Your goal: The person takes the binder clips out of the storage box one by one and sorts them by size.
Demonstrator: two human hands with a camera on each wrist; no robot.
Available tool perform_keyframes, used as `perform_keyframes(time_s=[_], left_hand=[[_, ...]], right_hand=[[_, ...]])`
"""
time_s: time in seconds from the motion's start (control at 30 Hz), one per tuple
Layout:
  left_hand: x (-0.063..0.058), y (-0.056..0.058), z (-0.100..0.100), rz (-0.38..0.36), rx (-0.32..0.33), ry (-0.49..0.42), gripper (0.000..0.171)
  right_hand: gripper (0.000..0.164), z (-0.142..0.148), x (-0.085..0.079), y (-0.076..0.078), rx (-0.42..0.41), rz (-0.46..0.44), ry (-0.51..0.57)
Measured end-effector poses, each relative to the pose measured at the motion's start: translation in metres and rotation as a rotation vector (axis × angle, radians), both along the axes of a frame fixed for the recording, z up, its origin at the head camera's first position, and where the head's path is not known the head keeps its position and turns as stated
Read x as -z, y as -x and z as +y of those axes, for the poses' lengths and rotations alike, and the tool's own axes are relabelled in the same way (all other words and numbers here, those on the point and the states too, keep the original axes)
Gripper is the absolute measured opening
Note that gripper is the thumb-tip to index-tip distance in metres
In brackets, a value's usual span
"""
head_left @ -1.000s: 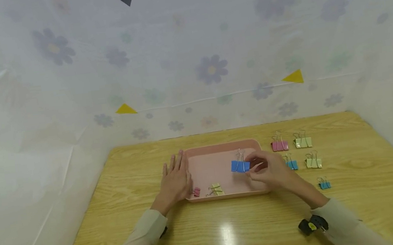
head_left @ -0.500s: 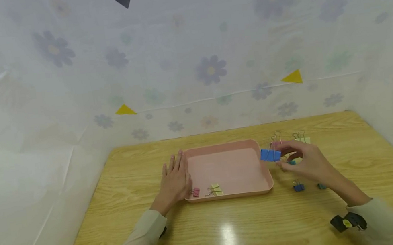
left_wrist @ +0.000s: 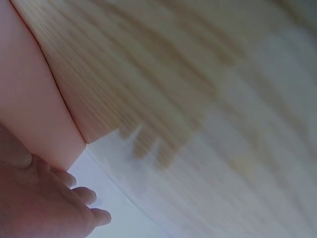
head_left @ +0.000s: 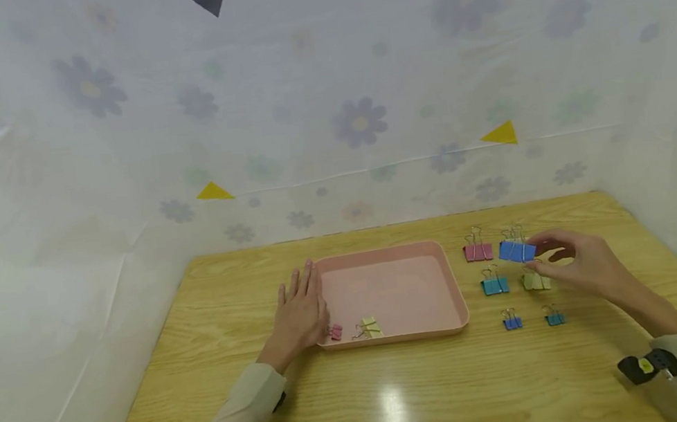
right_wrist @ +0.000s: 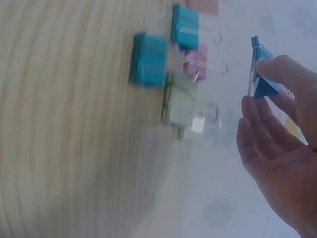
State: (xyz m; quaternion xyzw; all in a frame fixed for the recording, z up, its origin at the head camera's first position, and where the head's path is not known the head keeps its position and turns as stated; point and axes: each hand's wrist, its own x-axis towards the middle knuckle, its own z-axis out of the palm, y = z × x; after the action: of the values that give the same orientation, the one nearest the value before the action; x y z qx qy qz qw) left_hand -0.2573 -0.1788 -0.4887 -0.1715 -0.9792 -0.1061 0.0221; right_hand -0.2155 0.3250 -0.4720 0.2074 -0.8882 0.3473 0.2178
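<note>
Between thumb and fingers, my right hand pinches a blue binder clip above the right part of the table. In the right wrist view the same blue clip sits at the fingertips, tilted. Around and below it stand a pink clip, a teal clip and a pale green clip, partly covered by the fingers. My left hand lies with straight fingers along the left rim of a pink tray. Inside the tray are a small pink clip and a yellow-green clip.
Nearer the front stand a small blue clip and a small teal clip. The wooden table is enclosed at the back and sides by white flowered sheeting.
My right hand has carried the blue clip from over the tray to the right, above the standing clips. A small blue clip it had covered now shows. My left hand stays at the tray.
</note>
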Motion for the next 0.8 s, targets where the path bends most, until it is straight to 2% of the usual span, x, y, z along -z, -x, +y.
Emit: perform_keyframes(time_s=[0.33, 0.5, 0.8], left_hand=[[0.0, 0.001, 0.0, 0.019, -0.008, 0.014, 0.061], [0.002, 0.002, 0.0, 0.03, 0.0, 0.021, 0.062], [-0.003, 0.0, 0.001, 0.013, -0.006, 0.068, 0.062]], right_hand=[[0.034, 0.05, 0.006, 0.014, 0.065, -0.068, 0.031], [0.033, 0.074, 0.016, 0.025, 0.093, -0.098, 0.041], [0.032, 0.096, 0.029, 0.039, 0.152, -0.162, -0.017]])
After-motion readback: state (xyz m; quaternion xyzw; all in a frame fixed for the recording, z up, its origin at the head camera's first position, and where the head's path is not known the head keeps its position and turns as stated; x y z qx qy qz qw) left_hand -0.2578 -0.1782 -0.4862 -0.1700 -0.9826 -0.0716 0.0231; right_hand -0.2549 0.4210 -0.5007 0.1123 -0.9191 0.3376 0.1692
